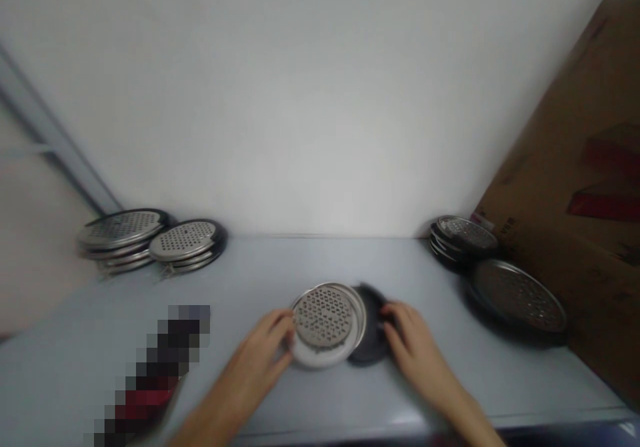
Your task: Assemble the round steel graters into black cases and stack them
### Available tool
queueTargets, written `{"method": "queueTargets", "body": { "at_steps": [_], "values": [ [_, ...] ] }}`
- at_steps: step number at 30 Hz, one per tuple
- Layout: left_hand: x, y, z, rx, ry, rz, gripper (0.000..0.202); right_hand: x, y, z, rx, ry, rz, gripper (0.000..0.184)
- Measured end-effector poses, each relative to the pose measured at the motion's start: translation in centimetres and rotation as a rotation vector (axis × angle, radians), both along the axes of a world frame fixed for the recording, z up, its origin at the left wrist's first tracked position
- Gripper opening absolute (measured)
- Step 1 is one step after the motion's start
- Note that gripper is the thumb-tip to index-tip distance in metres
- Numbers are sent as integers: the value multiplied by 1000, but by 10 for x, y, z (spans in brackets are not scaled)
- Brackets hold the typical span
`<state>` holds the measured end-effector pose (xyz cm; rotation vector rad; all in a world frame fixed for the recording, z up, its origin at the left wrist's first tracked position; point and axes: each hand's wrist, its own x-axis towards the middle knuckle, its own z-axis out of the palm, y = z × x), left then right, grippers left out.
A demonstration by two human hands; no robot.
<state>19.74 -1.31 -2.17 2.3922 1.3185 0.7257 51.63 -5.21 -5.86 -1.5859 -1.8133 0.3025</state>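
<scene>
On the pale grey counter (pixel 310 407), the left hand (pixel 260 360) gripped a perforated steel disc (pixel 323 317) by its edge, while the right hand (pixel 417 347) curled against a dark round plate (pixel 367 350) just beside it, perhaps closed on the rim, though blur made that hard to tell.

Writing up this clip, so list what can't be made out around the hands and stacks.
Head view:
- Dark object at lower left: pixelated over, kind unknown.
- Perforated steel disc: left rim hidden by the left hand.
- Dark round tray: edge blurred, part hidden by the right hand.
- Stack at right: layers too blurred to count.
- Box lettering: too small to read.
- Forearms: cut off by the bottom edge.
</scene>
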Motion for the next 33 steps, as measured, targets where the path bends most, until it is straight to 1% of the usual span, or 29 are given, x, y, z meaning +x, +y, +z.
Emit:
{"method": "queueTargets", "body": {
  "at_steps": [3, 7, 10, 12, 13, 15, 16, 18, 20, 21, 23, 25, 27, 31, 33],
  "values": [
    [-18, 0, -4, 24, -4, 53, 16, 13, 8, -1, 50, -79, -72, 28],
    [-30, -4, -7, 49, -18, 102, 13, 43, 26, -3, 78, -113, -150, 32],
    [-38, -8, -9, 68, -14, 147, 11, 65, 39, 1, 103, -132, -205, 33],
    [-46, -10, -10, 72, 7, 183, 10, 69, 40, 7, 129, -145, -246, 32],
    [-50, -12, -12, 79, 20, 204, 10, 66, 37, 10, 150, -149, -257, 31],
    [-58, -15, -14, 107, 46, 255, 8, 48, 26, 15, 196, -151, -225, 30],
    [-62, -16, -16, 123, 57, 280, 7, 35, 18, 18, 216, -144, -169, 28],
    [-68, -18, -18, 138, 80, 316, 6, 2, 1, 20, 194, -134, -5, 28],
    [-72, -19, -18, 123, 97, 329, 7, -30, -13, 18, 132, -152, 147, 39],
    [-72, -18, -17, 109, 104, 336, 7, -42, -18, 16, 98, -165, 204, 42],
    [-73, -18, -13, 75, 118, 351, 10, -58, -23, 8, 63, -180, 258, 37],
    [-73, -17, -9, 48, 125, 354, 14, -60, -25, -1, 67, -181, 242, 30],
    [-70, -17, -6, 40, 128, 335, 19, -54, -25, -11, 89, -163, 204, 31],
    [-58, -13, -6, 86, 161, 317, 24, -37, -30, -28, 160, -101, 221, 47],
    [-50, -6, -8, 124, 179, 300, 36, -34, -32, -32, 181, -69, 225, 55]
  ]
}}
